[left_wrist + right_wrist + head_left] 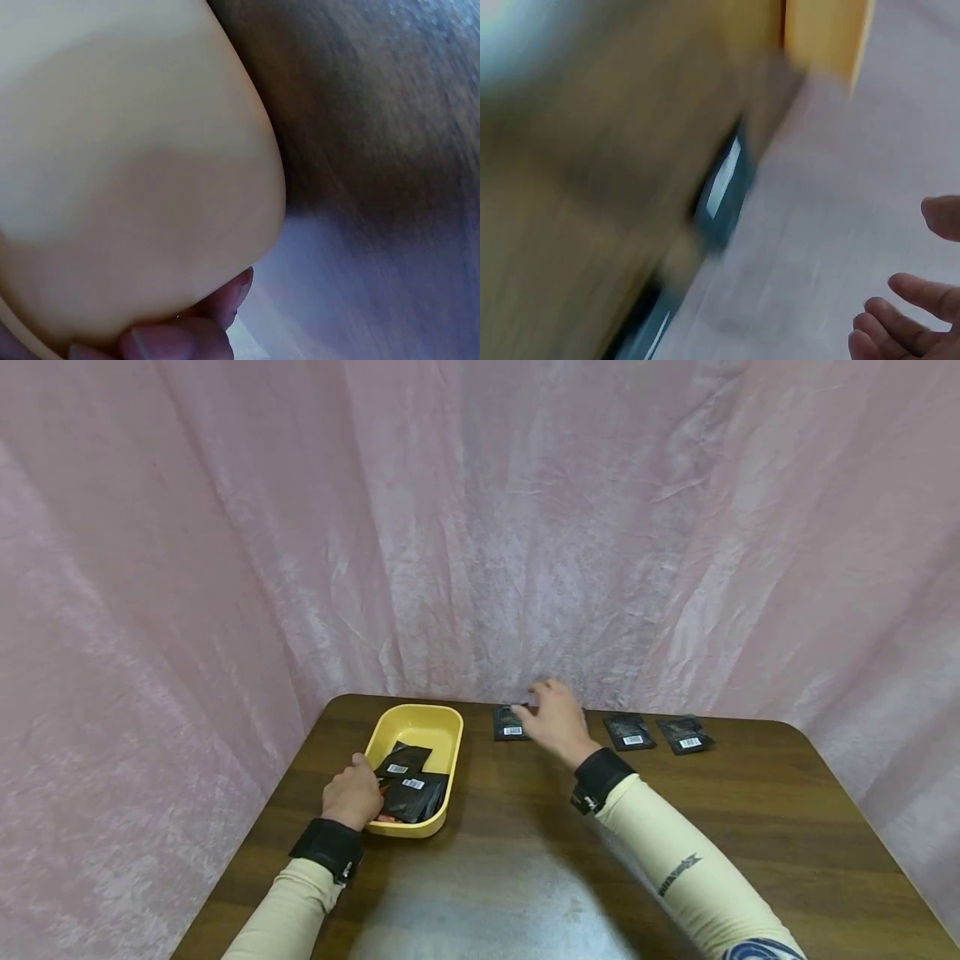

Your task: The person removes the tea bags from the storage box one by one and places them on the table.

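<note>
A yellow plastic tub (406,829) stands on the left half of the table, with several flat black packets (412,797) bearing white labels inside. My left hand (352,793) grips the tub's left side; in the left wrist view its curled fingers (176,341) press against the tub's pale wall (150,187). My right hand (555,722) is above the table's back edge, fingers spread and holding nothing. Just left of it lies one black packet (512,724). Another, mostly covered by that hand, shows only an edge. The right wrist view has two blurred packets, one nearer the tub (724,187).
Farther right along the back edge lie two more black packets, an inner one (628,732) and an outer one (685,735). A pink curtain (540,543) hangs directly behind the brown wooden table (757,827). Something orange-red shows among the packets in the tub.
</note>
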Motion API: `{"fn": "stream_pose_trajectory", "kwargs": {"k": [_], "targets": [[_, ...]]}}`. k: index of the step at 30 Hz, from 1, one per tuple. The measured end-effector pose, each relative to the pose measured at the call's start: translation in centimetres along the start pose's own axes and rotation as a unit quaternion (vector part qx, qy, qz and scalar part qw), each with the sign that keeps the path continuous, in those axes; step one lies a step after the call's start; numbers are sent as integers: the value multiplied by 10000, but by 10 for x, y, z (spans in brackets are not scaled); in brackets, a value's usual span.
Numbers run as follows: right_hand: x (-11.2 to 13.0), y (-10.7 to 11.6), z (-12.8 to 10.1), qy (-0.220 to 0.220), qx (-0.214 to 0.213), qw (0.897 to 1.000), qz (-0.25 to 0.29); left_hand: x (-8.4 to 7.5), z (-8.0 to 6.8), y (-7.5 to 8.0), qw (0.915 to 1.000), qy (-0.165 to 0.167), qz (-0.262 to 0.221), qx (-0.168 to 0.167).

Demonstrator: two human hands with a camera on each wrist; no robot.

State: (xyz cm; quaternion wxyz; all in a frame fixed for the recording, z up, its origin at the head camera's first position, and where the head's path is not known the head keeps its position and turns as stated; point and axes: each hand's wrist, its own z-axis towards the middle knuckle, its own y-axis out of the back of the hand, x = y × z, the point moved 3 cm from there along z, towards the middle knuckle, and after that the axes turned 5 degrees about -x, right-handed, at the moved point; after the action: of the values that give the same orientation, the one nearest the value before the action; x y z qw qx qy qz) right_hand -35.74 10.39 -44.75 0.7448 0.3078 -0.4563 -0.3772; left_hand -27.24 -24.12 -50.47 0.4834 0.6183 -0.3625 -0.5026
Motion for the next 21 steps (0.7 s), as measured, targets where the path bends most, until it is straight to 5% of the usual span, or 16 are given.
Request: {"fn": "stream_pose_trajectory", "kwargs": {"k": [8, 15, 21], "targets": [[103, -65, -26, 1055, 1283, 9861, 48, 2, -1, -4, 9999, -72, -21, -70], [145, -94, -40, 1515, 1933, 9693, 98, 5, 2, -3, 10000, 12, 30, -5], [164, -117, -57, 2006, 2322, 9499, -596, 9, 2, -1, 10000, -34, -18, -21]]}}
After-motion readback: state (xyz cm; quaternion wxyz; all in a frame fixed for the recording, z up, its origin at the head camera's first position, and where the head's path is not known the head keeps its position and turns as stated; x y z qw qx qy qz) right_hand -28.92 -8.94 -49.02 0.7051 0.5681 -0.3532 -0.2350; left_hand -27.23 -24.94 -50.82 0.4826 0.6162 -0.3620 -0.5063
